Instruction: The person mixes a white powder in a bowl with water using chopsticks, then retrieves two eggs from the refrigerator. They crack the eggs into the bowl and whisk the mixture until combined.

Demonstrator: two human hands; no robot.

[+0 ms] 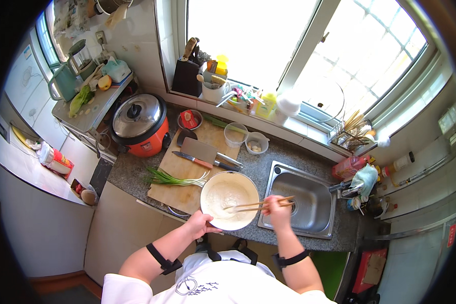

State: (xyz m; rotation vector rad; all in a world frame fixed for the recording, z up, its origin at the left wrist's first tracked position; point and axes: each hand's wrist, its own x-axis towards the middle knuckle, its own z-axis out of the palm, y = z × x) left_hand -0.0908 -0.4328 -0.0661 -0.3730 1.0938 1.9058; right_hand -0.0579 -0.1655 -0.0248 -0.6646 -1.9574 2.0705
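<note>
My left hand [202,225] grips the near-left rim of a white bowl [254,190], with the thumb over the edge. Pale, wet batter [222,195] with a bubbly surface lies inside it. In my right hand [277,208] is a pair of wooden chopsticks [250,207], their tips down in the batter. That hand is slightly blurred and hangs over the sink's left side. Behind the bowl, a wooden cutting board [167,196] carries a bunch of green onions [174,177], a knife with a wooden handle [193,159] and a cleaver [198,151].
A stainless steel sink [311,197] is set into the granite counter at right. An orange electric cooker [144,142] with a lid stands at left. Two plastic tubs [236,135] sit at the back. Knife block [187,78], mug [214,91] and bottles line the windowsill.
</note>
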